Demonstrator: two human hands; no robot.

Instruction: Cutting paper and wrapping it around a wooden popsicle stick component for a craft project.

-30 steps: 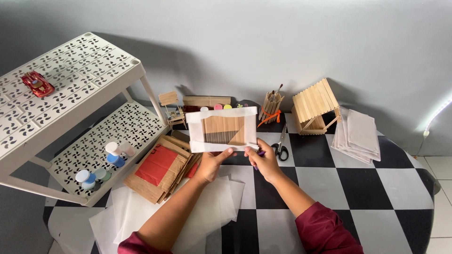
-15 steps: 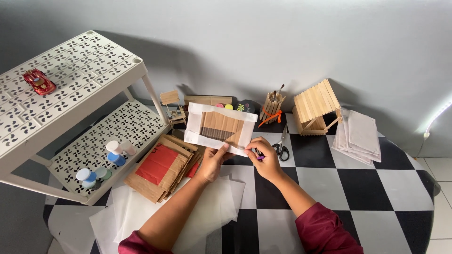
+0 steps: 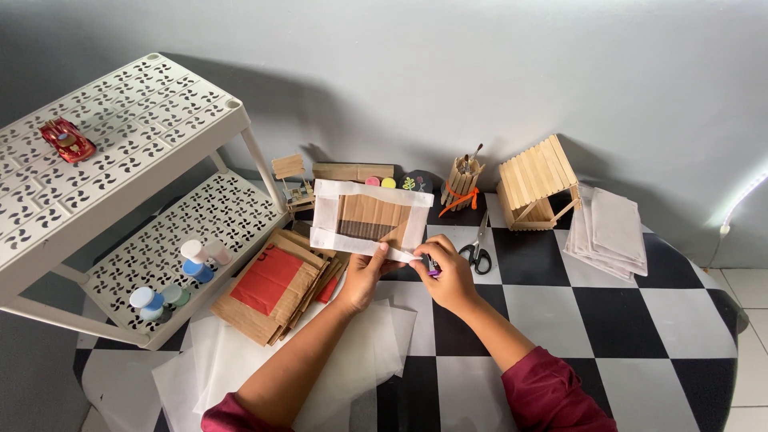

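A panel of wooden sticks wrapped at its edges in white translucent paper point(image 3: 370, 218) is held tilted above the checkered table point(image 3: 608, 320). My left hand point(image 3: 362, 276) grips the panel's lower edge near the middle. My right hand point(image 3: 450, 276) pinches the panel's lower right corner and also holds a small purple object point(image 3: 433, 270), mostly hidden by the fingers.
Scissors point(image 3: 478, 252), a stick-built pencil cup point(image 3: 462, 185), a small stick house point(image 3: 534, 182) and a paper stack point(image 3: 610, 230) lie behind. Red-and-wood panels point(image 3: 276, 282) and loose translucent sheets point(image 3: 352, 360) lie left. A white perforated rack point(image 3: 120, 144) holds paint pots point(image 3: 192, 260) and a red toy car point(image 3: 66, 139).
The panel has tipped clockwise and dropped a little, its right end now lower. Both hands stayed on its lower edge, with the right hand shifting to the lower right corner.
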